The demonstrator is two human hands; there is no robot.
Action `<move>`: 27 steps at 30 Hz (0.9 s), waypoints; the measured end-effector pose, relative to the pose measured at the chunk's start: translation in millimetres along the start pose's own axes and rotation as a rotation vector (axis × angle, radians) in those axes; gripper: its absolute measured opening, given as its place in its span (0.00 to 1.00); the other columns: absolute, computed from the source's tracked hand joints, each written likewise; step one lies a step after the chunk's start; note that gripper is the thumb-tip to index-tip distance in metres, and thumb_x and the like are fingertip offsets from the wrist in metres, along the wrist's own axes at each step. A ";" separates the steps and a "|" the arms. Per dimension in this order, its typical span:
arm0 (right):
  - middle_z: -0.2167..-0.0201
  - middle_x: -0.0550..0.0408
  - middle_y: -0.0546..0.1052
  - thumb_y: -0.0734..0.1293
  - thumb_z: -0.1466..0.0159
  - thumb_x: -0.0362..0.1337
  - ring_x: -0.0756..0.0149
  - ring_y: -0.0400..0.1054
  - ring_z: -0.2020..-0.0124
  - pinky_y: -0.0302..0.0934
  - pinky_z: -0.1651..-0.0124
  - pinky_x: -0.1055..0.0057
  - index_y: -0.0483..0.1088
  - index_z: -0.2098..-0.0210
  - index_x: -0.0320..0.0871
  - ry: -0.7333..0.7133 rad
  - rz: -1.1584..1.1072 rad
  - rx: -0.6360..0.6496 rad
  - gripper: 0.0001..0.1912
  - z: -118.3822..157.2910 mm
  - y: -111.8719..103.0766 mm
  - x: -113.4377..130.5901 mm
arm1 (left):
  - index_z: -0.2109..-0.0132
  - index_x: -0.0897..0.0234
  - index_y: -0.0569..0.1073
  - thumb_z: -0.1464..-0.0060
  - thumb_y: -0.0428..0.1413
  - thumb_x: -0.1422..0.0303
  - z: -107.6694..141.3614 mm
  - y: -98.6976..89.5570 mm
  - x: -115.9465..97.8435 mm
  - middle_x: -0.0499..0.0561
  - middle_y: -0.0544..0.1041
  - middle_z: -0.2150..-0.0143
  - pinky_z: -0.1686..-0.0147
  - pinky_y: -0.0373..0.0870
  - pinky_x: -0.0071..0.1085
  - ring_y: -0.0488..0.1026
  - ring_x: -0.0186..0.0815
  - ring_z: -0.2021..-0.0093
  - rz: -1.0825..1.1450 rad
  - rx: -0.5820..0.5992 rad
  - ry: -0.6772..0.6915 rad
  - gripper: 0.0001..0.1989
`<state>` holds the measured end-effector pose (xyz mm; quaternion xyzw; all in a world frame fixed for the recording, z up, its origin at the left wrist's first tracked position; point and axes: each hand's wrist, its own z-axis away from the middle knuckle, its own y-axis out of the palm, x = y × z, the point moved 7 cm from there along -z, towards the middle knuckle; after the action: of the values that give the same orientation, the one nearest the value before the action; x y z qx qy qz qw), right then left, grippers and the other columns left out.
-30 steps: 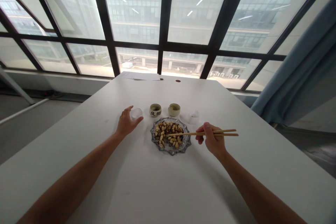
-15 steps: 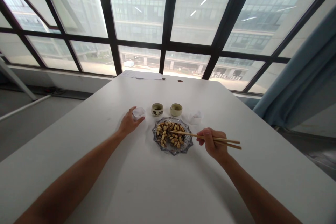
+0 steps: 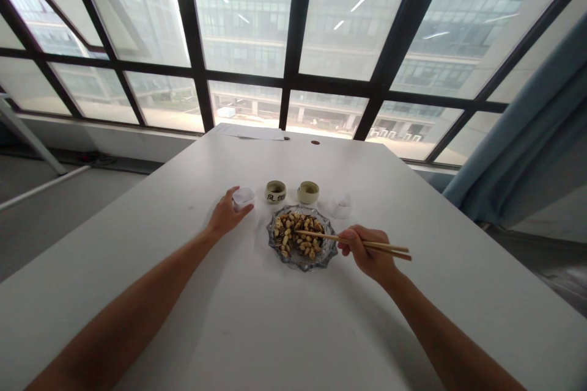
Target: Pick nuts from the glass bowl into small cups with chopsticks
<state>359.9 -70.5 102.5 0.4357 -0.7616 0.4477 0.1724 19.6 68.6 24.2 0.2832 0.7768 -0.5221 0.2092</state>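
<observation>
My right hand [image 3: 368,248] is closed around a pair of wooden chopsticks [image 3: 331,237]. Their tips reach in among the peanuts [image 3: 308,248] and darker seeds in a clear scalloped glass dish [image 3: 303,266]. At the left, my left hand [image 3: 227,214] grips a small white cup [image 3: 243,197], with fingers and thumb round its side. Two pale green cups stand just behind the dish: one cup [image 3: 275,192] bears dark characters, and beside it is a plainer cup [image 3: 308,192].
Behind the dish's right side stands a white cup [image 3: 343,205] with something whitish in it. White paper [image 3: 250,131] lies at the far end of the white table [image 3: 275,330], near a round hole [image 3: 315,142]. Windows rise beyond; a blue curtain [image 3: 527,116] hangs at right.
My right hand has moved slightly left, and the chopsticks now come together more closely, their tips still among the peanuts and seeds. My left hand stays on the white cup.
</observation>
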 end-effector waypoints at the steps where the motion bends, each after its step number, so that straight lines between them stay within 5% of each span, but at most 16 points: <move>1: 0.84 0.55 0.76 0.60 0.33 0.55 0.68 0.69 0.85 0.65 0.80 0.73 0.73 0.78 0.45 0.016 -0.020 -0.012 0.27 0.1 -0.5 -1.7 | 0.37 0.64 0.61 0.49 0.60 0.53 0.0 0.0 0.1 0.62 0.76 0.47 0.49 0.71 0.43 0.75 0.47 0.50 -0.001 0.000 0.002 0.37; 8: 0.86 0.54 0.75 0.63 0.36 0.60 0.68 0.67 0.88 0.62 0.86 0.74 0.73 0.76 0.42 0.197 -0.281 -0.176 0.28 -0.2 -3.4 -22.8 | 0.37 0.64 0.62 0.49 0.60 0.52 -0.2 -0.7 -0.1 0.62 0.76 0.47 0.49 0.71 0.43 0.75 0.46 0.51 -0.007 0.001 0.016 0.37; 16: 0.87 0.53 0.73 0.68 0.41 0.61 0.68 0.66 0.88 0.62 0.87 0.73 0.71 0.77 0.40 0.438 -0.604 -0.468 0.28 3.1 -6.3 -73.4 | 0.38 0.64 0.62 0.51 0.61 0.53 0.0 -1.6 1.2 0.61 0.77 0.48 0.52 0.73 0.42 0.76 0.46 0.52 0.034 -0.007 0.008 0.37; 27: 0.88 0.55 0.71 0.73 0.51 0.64 0.71 0.64 0.89 0.59 0.88 0.76 0.70 0.79 0.39 0.577 -0.793 -0.517 0.31 9.1 7.8 -93.5 | 0.45 0.60 0.67 0.57 0.66 0.62 0.8 -9.9 -8.3 0.56 0.75 0.47 0.51 0.74 0.43 0.73 0.45 0.48 0.158 -0.192 0.266 0.31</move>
<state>407.1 -28.7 32.4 0.4923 -0.5463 0.2482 0.6306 19.4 63.2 36.0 0.3885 0.8193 -0.3855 0.1710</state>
